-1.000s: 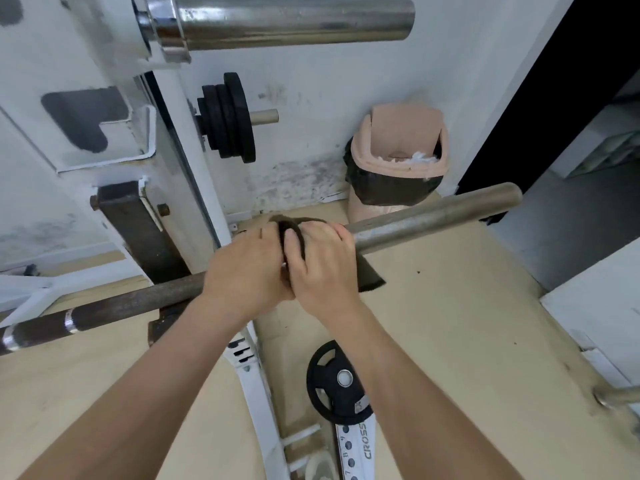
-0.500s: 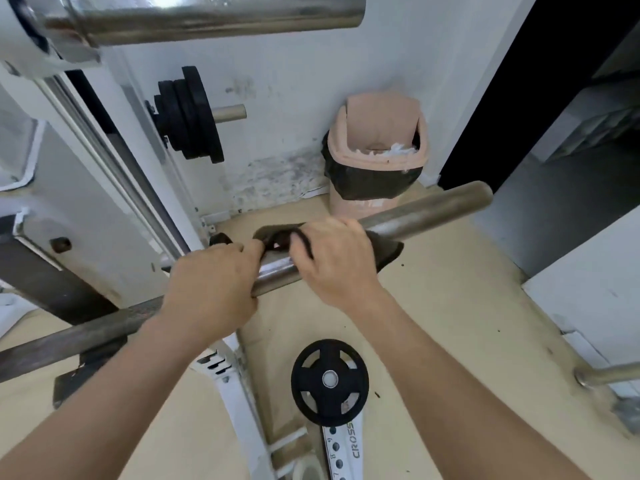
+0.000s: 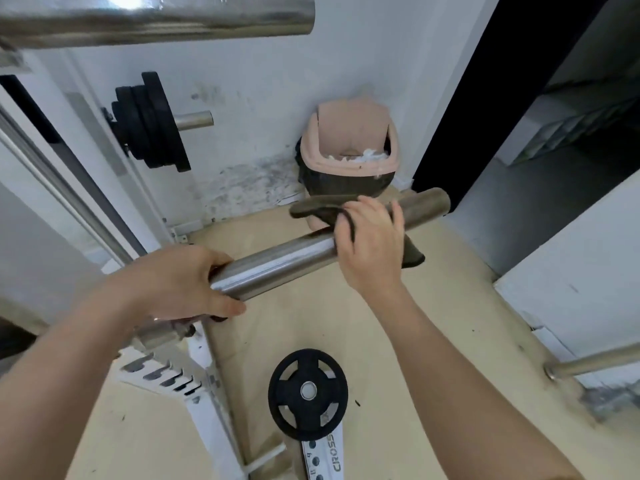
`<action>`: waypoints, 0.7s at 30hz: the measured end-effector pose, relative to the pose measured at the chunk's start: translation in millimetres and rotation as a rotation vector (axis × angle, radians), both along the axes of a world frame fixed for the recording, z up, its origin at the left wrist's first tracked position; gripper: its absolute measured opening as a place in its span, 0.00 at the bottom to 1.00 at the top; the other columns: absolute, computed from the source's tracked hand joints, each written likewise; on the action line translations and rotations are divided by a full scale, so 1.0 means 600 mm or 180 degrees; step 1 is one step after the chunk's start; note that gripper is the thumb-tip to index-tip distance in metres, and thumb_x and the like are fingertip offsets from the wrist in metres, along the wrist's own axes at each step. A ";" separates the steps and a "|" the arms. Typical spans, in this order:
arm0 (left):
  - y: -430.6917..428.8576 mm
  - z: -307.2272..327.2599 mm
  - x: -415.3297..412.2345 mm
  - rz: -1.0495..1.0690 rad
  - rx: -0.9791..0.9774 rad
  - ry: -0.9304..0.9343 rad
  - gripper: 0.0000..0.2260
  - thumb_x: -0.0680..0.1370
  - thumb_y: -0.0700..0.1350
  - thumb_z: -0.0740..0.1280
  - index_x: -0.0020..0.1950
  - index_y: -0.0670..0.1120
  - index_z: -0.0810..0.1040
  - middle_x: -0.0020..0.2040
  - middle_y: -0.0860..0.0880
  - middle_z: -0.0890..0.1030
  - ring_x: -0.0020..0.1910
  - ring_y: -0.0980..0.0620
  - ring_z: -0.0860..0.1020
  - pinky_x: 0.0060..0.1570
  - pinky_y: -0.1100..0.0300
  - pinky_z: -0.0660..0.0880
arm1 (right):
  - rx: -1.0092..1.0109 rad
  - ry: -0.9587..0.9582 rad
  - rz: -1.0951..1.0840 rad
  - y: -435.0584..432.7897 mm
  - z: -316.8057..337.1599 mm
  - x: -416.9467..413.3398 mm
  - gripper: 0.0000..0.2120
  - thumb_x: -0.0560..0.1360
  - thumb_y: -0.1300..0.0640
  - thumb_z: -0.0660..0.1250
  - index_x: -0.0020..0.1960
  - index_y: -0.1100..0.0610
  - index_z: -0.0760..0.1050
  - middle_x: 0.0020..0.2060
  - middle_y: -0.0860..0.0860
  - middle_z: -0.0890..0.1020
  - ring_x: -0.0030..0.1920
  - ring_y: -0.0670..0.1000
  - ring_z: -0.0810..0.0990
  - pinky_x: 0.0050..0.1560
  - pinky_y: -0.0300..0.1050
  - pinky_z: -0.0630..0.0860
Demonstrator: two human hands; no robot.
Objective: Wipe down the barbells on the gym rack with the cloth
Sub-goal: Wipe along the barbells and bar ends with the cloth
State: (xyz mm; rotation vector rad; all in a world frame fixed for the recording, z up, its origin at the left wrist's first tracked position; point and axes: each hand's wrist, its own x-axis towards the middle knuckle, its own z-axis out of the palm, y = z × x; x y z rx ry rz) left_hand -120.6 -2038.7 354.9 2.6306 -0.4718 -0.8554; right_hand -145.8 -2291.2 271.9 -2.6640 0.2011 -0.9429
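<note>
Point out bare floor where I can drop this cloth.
Bare floor lies between the right forearm and the white partition, and at lower left beside the rack base. It is crowded around the weight plate and by the bin.

We see our left hand gripping the barbell sleeve, while our right hand wraps the dark cloth around it, near the bin.
</note>
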 end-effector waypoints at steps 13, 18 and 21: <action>0.008 -0.068 -0.050 -0.0442 0.0244 -0.2651 0.26 0.74 0.66 0.48 0.62 0.55 0.74 0.44 0.56 0.81 0.34 0.48 0.80 0.28 0.55 0.76 | 0.4751 -0.1441 -0.1404 -0.046 -0.009 0.083 0.39 0.72 0.39 0.53 0.77 0.55 0.50 0.72 0.53 0.65 0.68 0.55 0.69 0.72 0.55 0.64; 0.012 -0.073 -0.051 -0.0466 0.0164 -0.2792 0.22 0.79 0.65 0.46 0.62 0.57 0.72 0.45 0.57 0.82 0.35 0.48 0.80 0.27 0.59 0.72 | 0.5341 -0.0895 -0.1086 0.095 0.001 0.045 0.40 0.66 0.34 0.59 0.72 0.51 0.57 0.66 0.53 0.72 0.63 0.56 0.74 0.63 0.58 0.73; 0.012 -0.076 -0.051 -0.0534 0.0205 -0.2936 0.23 0.77 0.63 0.48 0.57 0.54 0.76 0.40 0.56 0.83 0.30 0.47 0.79 0.24 0.63 0.66 | 0.5800 -0.0563 -0.1738 0.008 0.053 0.056 0.33 0.68 0.32 0.60 0.61 0.57 0.72 0.51 0.52 0.81 0.49 0.56 0.80 0.47 0.50 0.78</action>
